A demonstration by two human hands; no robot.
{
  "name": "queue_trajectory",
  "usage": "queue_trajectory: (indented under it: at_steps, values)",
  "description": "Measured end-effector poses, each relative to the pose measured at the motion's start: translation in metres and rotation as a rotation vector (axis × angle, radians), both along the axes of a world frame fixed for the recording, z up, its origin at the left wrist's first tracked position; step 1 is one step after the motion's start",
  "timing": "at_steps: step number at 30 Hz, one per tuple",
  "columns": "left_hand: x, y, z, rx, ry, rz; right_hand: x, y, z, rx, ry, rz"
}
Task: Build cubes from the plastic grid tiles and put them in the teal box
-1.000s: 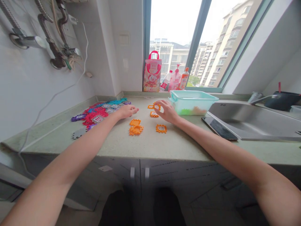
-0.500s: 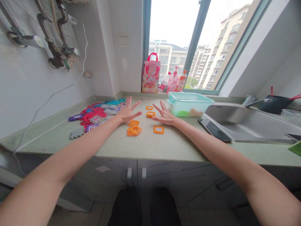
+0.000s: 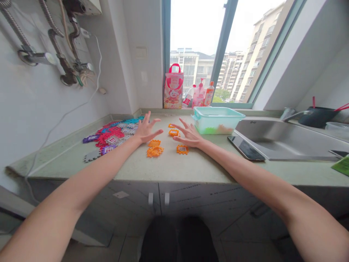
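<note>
My left hand [image 3: 145,130] is open with its fingers spread, holding nothing. It is beside a pile of flat interlocking building pieces [image 3: 110,135] in red, teal, grey and purple. Just below its thumb side lie a few orange building pieces [image 3: 155,151]. My right hand [image 3: 190,135] is open too, fingers apart and empty. Close to its fingertips lies an orange piece with a white window insert [image 3: 173,133], and another orange window piece [image 3: 182,149] lies just below the hand. A further orange piece [image 3: 171,126] is partly behind the fingers.
A translucent mint plastic box [image 3: 219,120] with green and orange pieces stands behind my right hand. A phone [image 3: 246,148] lies beside the steel sink [image 3: 283,138]. A pink bag [image 3: 173,90] and pink soap bottle [image 3: 199,95] stand by the window. A white cable [image 3: 62,112] hangs left.
The camera view has shifted slightly. My right hand has moved a little left and nearer the orange window pieces; my left hand stays almost in place. Both remain spread and empty.
</note>
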State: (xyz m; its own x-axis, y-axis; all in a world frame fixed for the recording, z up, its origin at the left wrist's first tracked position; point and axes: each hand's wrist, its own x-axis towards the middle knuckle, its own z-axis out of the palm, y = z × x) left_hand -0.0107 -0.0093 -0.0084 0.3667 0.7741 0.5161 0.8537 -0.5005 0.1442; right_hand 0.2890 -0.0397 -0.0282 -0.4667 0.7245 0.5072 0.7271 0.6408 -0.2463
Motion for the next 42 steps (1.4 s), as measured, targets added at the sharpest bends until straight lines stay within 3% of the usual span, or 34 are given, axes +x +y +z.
queue_trajectory:
  at_steps: [2, 4, 7, 11, 15, 18, 20, 25, 27, 33, 37, 42]
  values:
    - [0.0, -0.006, 0.003, 0.136, -0.058, -0.016, -0.003, -0.009, 0.004, 0.117, 0.051, 0.038]
    - [0.0, -0.009, 0.004, 0.171, -0.063, 0.007, -0.005, -0.018, 0.009, 0.191, 0.068, 0.074]
    - [0.0, -0.006, 0.004, 0.063, -0.034, 0.046, -0.009, -0.028, 0.016, 0.264, 0.032, 0.132]
    - [-0.006, 0.002, 0.011, -0.078, 0.005, -0.073, -0.014, -0.033, 0.023, 0.29, -0.044, 0.117]
    - [-0.019, 0.001, 0.031, -0.249, 0.012, -0.203, -0.013, -0.032, 0.031, 0.156, -0.154, 0.074]
    - [-0.027, -0.004, 0.05, -0.63, 0.073, -0.322, -0.008, -0.034, 0.041, 0.058, -0.19, 0.177]
    - [-0.031, -0.007, 0.059, -0.797, 0.203, -0.372, -0.004, -0.038, 0.051, -0.047, -0.18, 0.181]
    - [-0.031, -0.004, 0.057, -0.757, 0.332, -0.322, 0.002, -0.054, 0.073, -0.578, -0.245, 0.147]
    - [-0.03, 0.001, 0.049, -0.706, 0.295, -0.255, -0.001, -0.059, 0.075, -0.645, -0.313, 0.109]
    - [-0.023, 0.01, 0.028, -0.595, 0.092, -0.255, -0.006, -0.053, 0.059, -0.495, -0.257, 0.208]
    - [-0.015, 0.006, 0.027, -0.579, 0.074, -0.26, -0.001, -0.027, 0.037, -0.231, 0.108, 0.232]
    - [-0.011, 0.003, 0.024, -0.602, 0.013, -0.329, -0.01, 0.016, 0.01, 0.07, 0.474, 0.104]
